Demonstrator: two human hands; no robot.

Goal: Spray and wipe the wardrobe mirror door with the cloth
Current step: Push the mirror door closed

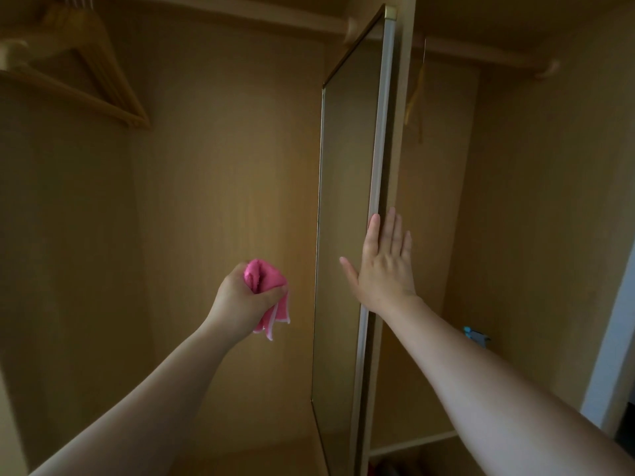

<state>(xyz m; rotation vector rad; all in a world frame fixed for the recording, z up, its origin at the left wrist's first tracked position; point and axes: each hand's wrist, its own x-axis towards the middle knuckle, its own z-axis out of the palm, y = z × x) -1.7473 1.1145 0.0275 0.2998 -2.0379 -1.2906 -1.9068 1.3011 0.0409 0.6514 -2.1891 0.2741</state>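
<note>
So the tall metal-framed mirror door [347, 207] stands upright, edge-on toward the camera. Right hand [385, 266] lies flat on its front edge, fingers straight. Left hand [240, 300] grips the bunched pink cloth [266, 290] just left of it, corners dangling below the fingers.

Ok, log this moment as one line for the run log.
left hand: grips pink cloth, off glass | right hand: flat on mirror door edge | wiping: not in contact
</note>
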